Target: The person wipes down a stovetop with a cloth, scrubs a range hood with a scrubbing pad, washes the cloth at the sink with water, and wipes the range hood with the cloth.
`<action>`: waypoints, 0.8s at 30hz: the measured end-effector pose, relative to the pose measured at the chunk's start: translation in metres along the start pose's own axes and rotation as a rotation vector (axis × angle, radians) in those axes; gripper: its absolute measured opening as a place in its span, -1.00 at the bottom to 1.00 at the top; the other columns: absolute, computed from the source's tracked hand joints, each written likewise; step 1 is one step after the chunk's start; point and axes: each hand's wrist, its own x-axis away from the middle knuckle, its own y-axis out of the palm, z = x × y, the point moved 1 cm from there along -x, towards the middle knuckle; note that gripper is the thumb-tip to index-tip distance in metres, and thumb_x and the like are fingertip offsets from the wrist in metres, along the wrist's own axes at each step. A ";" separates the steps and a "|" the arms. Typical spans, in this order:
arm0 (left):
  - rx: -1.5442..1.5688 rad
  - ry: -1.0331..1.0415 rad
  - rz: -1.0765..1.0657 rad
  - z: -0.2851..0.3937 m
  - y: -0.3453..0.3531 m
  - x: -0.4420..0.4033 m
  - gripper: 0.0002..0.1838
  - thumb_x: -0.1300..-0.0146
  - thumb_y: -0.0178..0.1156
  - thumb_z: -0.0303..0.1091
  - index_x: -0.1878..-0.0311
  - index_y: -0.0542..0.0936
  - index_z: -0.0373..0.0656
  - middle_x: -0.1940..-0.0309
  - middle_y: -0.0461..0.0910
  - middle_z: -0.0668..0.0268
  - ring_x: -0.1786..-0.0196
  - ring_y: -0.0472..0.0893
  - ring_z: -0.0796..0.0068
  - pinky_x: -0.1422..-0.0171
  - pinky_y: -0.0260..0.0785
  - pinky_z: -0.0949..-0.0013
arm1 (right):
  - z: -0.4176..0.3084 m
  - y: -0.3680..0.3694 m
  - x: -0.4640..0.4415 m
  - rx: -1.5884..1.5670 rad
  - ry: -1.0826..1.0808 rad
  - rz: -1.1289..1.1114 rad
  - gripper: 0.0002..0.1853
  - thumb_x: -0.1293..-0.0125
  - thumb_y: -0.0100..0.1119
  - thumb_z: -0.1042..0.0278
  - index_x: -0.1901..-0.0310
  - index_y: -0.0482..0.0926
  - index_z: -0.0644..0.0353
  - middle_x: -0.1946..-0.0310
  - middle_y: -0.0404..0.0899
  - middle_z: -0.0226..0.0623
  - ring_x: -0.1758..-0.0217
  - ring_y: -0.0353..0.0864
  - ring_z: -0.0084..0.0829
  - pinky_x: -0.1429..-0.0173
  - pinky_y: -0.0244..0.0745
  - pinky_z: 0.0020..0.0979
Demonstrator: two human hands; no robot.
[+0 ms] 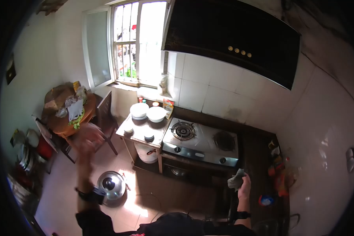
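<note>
My right hand (244,188) is closed around a crumpled grey cloth (235,180), held in the air in front of the dark counter, to the right of the gas stove (200,143). On the left, my left hand (89,138) is raised and smeared by motion, so its fingers cannot be made out. In the picture it overlaps the area by the round wooden table (61,125) and a chair (106,114). Below it, on the floor, stands a round metal pot with a lid (111,185). The stove has two burners, the left one with a grate.
White bowls (157,114) and stacked plates (139,110) stand on a small side table (145,128) left of the stove. A black range hood (232,39) hangs above. Bottles (280,175) and a blue-lidded container (266,200) stand on the right counter. An open window (100,47) is behind.
</note>
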 end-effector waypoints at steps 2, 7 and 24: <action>-0.075 0.089 0.051 0.006 -0.035 -0.022 -0.80 -0.40 -0.07 -0.39 0.03 0.48 -0.24 0.13 0.49 0.26 0.09 0.45 0.46 -0.08 0.29 0.35 | 0.006 -0.021 0.021 -0.076 -0.020 0.144 -0.69 -0.22 -0.08 0.33 0.06 0.53 0.22 0.18 0.57 -0.28 0.12 0.61 -0.27 -0.05 0.48 -0.26; -0.108 0.285 0.091 0.033 -0.062 -0.039 -0.79 -0.40 -0.06 -0.37 0.03 0.48 -0.22 0.13 0.49 0.26 0.09 0.45 0.46 -0.08 0.28 0.34 | 0.037 -0.052 0.060 -0.345 0.100 0.568 -0.72 -0.15 0.08 0.27 0.11 0.55 0.16 0.11 0.50 -0.37 0.00 0.48 -0.36 -0.13 0.40 -0.29; 0.198 0.801 0.196 0.152 -0.018 -0.073 -0.77 -0.38 -0.06 -0.31 0.02 0.49 -0.18 0.13 0.50 0.29 0.08 0.45 0.46 -0.11 0.24 0.30 | -0.014 -0.205 0.186 0.502 -0.579 0.612 -0.72 -0.26 -0.03 0.21 0.10 0.51 0.17 0.24 0.52 -0.30 0.15 0.53 -0.41 0.03 0.48 -0.34</action>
